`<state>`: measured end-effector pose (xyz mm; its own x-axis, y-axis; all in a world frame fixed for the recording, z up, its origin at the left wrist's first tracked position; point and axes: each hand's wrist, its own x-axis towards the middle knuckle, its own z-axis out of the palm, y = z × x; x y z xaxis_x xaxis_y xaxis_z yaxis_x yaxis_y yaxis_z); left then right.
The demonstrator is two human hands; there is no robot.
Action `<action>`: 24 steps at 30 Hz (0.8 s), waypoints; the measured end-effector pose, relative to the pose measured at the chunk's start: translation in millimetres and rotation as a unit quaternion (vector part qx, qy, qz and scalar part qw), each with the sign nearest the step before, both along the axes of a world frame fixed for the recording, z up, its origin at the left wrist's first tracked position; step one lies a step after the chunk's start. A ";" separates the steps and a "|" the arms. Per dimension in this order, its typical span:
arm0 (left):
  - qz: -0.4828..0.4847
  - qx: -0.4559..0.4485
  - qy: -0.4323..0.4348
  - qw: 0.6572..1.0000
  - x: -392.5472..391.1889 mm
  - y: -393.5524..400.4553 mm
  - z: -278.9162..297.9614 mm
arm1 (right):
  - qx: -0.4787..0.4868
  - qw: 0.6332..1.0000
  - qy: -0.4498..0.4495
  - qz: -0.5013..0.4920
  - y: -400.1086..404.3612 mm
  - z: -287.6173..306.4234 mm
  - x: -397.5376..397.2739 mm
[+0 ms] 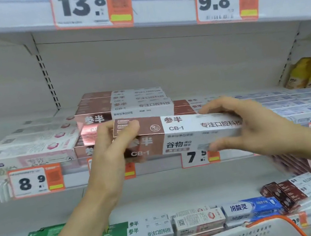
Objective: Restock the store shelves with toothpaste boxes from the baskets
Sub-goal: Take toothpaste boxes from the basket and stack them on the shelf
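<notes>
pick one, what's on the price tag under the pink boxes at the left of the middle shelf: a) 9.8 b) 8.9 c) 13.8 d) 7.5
b: the tag on the shelf edge just under the pink boxes reads 8 9, left of the left hand.

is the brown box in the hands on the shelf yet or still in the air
In the air: the brown box is gripped at both ends, in front of the shelf edge.

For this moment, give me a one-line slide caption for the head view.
Both hands, left hand and right hand, hold a brown-and-white toothpaste box level before the matching stack on the middle shelf.
</notes>
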<state>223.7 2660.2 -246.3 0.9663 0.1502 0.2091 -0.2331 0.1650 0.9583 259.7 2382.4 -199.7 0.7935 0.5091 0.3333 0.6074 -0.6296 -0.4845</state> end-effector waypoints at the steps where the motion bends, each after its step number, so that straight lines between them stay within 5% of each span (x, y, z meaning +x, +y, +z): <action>1: 0.012 0.046 -0.036 0.998 -4.8 4.1 1.6 | 0.028 1.000 -0.014 0.002 6.0 1.6 3.9; 6: 0.187 0.319 -0.083 0.926 -1.8 37.0 -2.2 | 0.061 0.983 -0.173 0.010 46.4 -4.2 31.0; 15: 0.283 0.420 -0.017 0.862 23.0 89.2 -13.6 | -0.010 0.947 -0.322 -0.007 93.6 -52.1 67.6; 24: 0.206 0.441 0.033 0.873 34.3 87.9 -9.5 | -0.041 0.993 -0.094 -0.059 84.4 -47.7 63.9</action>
<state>258.0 2748.0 -255.8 0.8829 0.2955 0.3648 -0.0384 -0.7290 0.6835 323.6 2466.8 -247.4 0.7764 0.4487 0.4426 0.6026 -0.7342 -0.3127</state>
